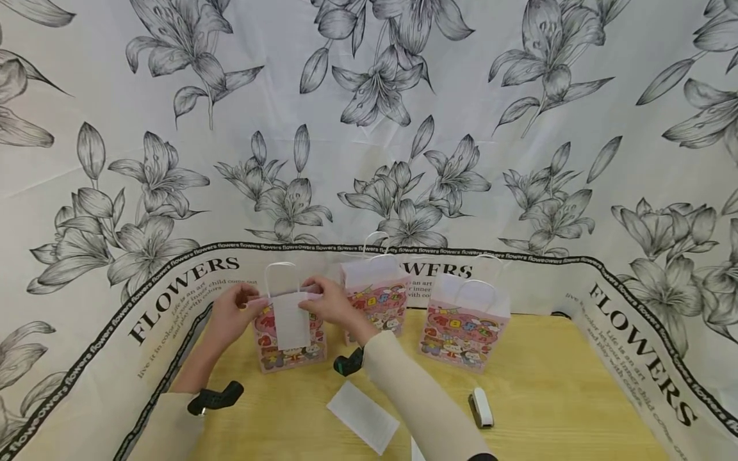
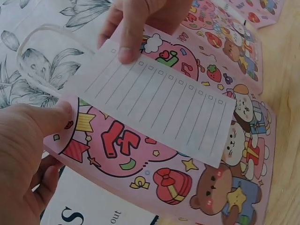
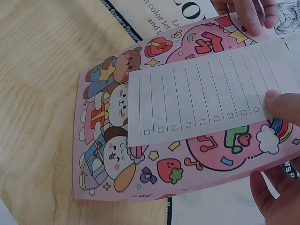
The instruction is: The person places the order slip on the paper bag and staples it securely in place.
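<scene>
A pink cartoon-printed paper bag [image 1: 269, 358] with white handles stands upright on the left of the table. Over its front lies a white lined checklist slip [image 2: 164, 105], its upper end at the bag's top edge. My left hand [image 1: 232, 318] pinches the bag's left top side, thumb in front and fingers partly hidden behind. From the other side, my right hand [image 1: 331, 304] has its thumb on the slip near a row of checkboxes. Its other fingers are behind the bag's top, so slip and bag front are pinched together.
Two similar pink bags [image 1: 377, 307] [image 1: 461, 336] stand to the right. A white and black stapler [image 1: 481, 408] lies at the front right. Another white slip [image 1: 363, 417] rests near the front middle of the wooden table [image 1: 548, 384]. Flower-printed cloth [image 1: 403, 192] hangs behind.
</scene>
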The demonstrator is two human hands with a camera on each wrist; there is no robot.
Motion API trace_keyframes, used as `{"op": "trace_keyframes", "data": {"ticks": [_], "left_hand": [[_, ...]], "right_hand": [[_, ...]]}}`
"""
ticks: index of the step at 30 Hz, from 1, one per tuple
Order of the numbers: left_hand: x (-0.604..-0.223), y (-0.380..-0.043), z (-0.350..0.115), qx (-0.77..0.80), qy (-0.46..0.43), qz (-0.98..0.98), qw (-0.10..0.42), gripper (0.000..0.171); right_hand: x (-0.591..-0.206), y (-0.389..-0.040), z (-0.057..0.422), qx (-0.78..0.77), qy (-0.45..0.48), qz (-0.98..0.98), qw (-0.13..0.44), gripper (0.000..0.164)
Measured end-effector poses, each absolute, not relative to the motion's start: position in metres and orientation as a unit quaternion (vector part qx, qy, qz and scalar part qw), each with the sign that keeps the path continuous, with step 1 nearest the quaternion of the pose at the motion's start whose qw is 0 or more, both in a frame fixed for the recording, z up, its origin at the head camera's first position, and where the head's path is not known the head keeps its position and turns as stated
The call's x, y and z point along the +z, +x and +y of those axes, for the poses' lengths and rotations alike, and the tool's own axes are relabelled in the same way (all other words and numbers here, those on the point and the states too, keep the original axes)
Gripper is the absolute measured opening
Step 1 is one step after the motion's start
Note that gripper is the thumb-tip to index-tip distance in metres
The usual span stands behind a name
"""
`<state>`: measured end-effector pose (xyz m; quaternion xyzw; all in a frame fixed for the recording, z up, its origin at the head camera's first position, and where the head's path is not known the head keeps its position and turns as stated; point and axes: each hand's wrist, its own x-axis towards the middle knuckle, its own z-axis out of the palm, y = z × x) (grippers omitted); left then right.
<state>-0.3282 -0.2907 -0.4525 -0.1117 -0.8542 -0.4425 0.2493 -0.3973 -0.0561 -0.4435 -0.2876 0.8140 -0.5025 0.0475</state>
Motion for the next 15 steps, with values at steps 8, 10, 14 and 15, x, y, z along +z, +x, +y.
{"op": "trace_keyframes", "data": {"ticks": [8,10,14,15], "left_hand": [[-0.451,-0.329,-0.287,-0.429,-0.086,-0.887,0.145,0.030],[-0.455,-0.329,-0.284,-0.440,-0.072,-0.887,0.122,0.032],[-0.463,-0.329,-0.279,-0.476,-0.067,-0.865,0.142,0.031],[-0.465,-0.329,-0.278,-0.484,-0.067,-0.859,0.151,0.029]], "right_hand": [[-0.440,-0.394,-0.062,-0.503,-0.273,0.819,0.045,0.023],[-0.442,-0.394,-0.062,-0.498,-0.269,0.823,0.037,0.022],[-0.445,-0.396,-0.064,-0.489,-0.268,0.830,0.018,0.022],[-0.445,-0.396,-0.064,-0.489,-0.267,0.830,0.022,0.022]]}}
